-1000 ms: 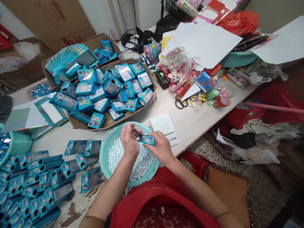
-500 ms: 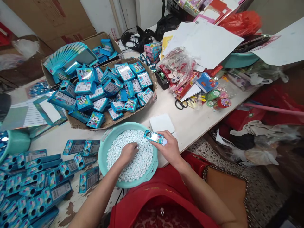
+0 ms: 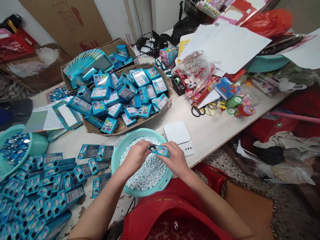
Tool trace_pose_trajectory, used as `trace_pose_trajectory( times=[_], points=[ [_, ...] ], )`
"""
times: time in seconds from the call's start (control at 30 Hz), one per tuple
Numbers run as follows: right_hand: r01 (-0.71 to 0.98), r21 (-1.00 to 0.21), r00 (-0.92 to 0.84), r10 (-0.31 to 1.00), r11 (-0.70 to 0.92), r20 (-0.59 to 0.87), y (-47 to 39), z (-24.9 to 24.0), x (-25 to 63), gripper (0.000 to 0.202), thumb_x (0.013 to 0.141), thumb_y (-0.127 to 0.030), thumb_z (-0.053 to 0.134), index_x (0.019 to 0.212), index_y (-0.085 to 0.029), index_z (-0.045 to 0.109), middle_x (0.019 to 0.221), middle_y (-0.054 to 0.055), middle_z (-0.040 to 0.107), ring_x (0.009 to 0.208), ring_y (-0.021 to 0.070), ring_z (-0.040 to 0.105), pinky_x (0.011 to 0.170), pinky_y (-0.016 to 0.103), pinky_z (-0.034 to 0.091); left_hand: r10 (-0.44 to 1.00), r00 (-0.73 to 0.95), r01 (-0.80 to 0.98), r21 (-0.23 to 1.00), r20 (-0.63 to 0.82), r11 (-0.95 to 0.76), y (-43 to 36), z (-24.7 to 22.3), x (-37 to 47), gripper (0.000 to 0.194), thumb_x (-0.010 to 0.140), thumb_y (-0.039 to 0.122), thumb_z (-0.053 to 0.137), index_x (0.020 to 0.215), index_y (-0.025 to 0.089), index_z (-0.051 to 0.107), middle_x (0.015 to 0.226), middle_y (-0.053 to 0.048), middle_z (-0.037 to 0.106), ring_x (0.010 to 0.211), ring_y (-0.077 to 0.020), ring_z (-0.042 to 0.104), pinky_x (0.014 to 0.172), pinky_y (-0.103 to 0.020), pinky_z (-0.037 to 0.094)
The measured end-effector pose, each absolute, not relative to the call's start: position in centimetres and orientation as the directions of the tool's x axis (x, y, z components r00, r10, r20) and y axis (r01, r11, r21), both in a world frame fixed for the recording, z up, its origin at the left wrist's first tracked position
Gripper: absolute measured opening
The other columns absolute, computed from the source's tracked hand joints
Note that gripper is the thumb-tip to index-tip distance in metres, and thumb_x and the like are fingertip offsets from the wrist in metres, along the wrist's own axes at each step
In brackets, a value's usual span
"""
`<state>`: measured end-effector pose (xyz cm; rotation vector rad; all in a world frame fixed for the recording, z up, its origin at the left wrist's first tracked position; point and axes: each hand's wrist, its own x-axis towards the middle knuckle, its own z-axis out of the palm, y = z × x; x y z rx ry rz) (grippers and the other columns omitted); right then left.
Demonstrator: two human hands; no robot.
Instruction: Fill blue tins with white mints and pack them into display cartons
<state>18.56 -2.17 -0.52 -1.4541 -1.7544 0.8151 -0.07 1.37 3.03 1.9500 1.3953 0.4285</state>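
Observation:
In my right hand point(image 3: 176, 158) is a small blue candy box point(image 3: 162, 150), gripped between thumb and fingers, its printed side turned up. My left hand point(image 3: 137, 156) is closed at the box's left end, its fingertips touching or almost touching it. Something small and dark shows at those fingertips; I cannot make out what it is. Both hands are above a mint-green basin point(image 3: 117, 156) full of small white candies point(image 3: 147, 175).
Left of the basin lie several blue boxes point(image 3: 71, 195) with round holes, beside a green tub point(image 3: 38, 145) of shiny blue pieces. A carton point(image 3: 93, 130) of filled-looking boxes stands behind. A white scale point(image 3: 177, 131), scissors point(image 3: 198, 111) and tape dispenser point(image 3: 177, 85) are to the right.
My left hand has risen from the candies to the box's end. The box has turned in my right hand so its printed side shows. The view has shifted left.

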Motion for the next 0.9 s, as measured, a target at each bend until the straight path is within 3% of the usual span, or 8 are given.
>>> trace_pose_trajectory(
  times=[0.1,0.27,0.47,0.57,0.67,0.73,0.9],
  points=[
    [0.548,-0.82,-0.127,0.985,0.165,0.114,-2.1,-0.5,18.3,0.029,0.072,-0.027,0.074,0.099,-0.023,0.062,0.091,0.005,0.064,0.089,0.024,0.06,0.075,0.036,0.049,0.885,0.446,0.694,0.676,-0.13,-0.25,1.5,3.1,0.2,0.025,0.079,0.015,0.056,0.102,0.022,0.064,0.09,-0.003,0.065,0.081,-0.0176,0.06,0.072,-0.029,0.045],
    [0.509,-0.849,-0.109,0.989,0.141,0.098,-2.0,-0.5,18.1,0.031,0.07,-0.025,0.075,0.098,-0.023,0.063,0.091,0.004,0.065,0.091,0.0231,0.06,0.076,0.034,0.049,0.866,0.483,0.597,0.773,-0.132,-0.215,1.7,3.8,0.7,0.026,0.078,0.014,0.057,0.103,0.02,0.063,0.091,-0.003,0.063,0.086,-0.0161,0.058,0.074,-0.028,0.044],
    [0.377,-0.926,-0.005,1.0,0.028,0.028,-1.8,0.0,19.8,0.031,0.068,-0.031,0.077,0.094,-0.022,0.064,0.09,0.003,0.064,0.088,0.0212,0.061,0.077,0.033,0.049,0.937,0.201,0.407,0.895,-0.284,0.184,1.8,2.6,-0.8,0.021,0.074,0.03,0.063,0.09,0.017,0.064,0.081,-0.003,0.063,0.072,-0.015,0.058,0.064,-0.027,0.047],
    [0.308,-0.95,0.184,0.983,-0.041,0.017,-0.9,-0.5,21.9,0.033,0.07,-0.037,0.075,0.098,-0.023,0.063,0.094,0.002,0.064,0.087,0.0194,0.062,0.078,0.032,0.049,0.905,0.142,0.527,0.805,-0.401,0.273,1.2,0.3,-2.0,0.024,0.076,0.033,0.059,0.092,0.016,0.064,0.09,-0.007,0.066,0.08,-0.0206,0.062,0.071,-0.033,0.05],
    [0.327,-0.942,0.326,0.945,-0.08,0.033,0.8,-2.9,23.9,0.038,0.068,-0.041,0.074,0.099,-0.021,0.064,0.095,0.004,0.064,0.088,0.02,0.061,0.08,0.033,0.048,0.879,0.191,0.823,0.559,-0.436,0.098,-0.1,-2.1,-2.3,0.027,0.075,0.027,0.059,0.098,0.016,0.066,0.113,-0.012,0.065,0.11,-0.0317,0.055,0.092,-0.046,0.044],
    [0.333,-0.938,0.352,0.936,-0.098,0.027,2.1,-5.2,24.8,0.04,0.067,-0.044,0.074,0.097,-0.02,0.064,0.094,0.004,0.063,0.088,0.0207,0.061,0.081,0.035,0.048,0.881,0.229,0.893,0.449,-0.413,-0.021,-0.9,-3.1,-1.8,0.03,0.078,0.026,0.057,0.105,0.016,0.065,0.125,-0.014,0.059,0.122,-0.0337,0.047,0.1,-0.048,0.038],
    [0.313,-0.945,0.326,0.945,-0.099,0.009,3.7,-8.7,25.6,0.047,0.066,-0.047,0.072,0.102,-0.018,0.063,0.099,0.007,0.062,0.094,0.0224,0.06,0.086,0.038,0.047,0.887,0.306,0.887,0.443,-0.347,-0.132,-1.4,-3.1,-0.5,0.032,0.086,0.031,0.049,0.112,0.018,0.062,0.122,-0.011,0.061,0.112,-0.0293,0.055,0.094,-0.044,0.044]
  ],
)
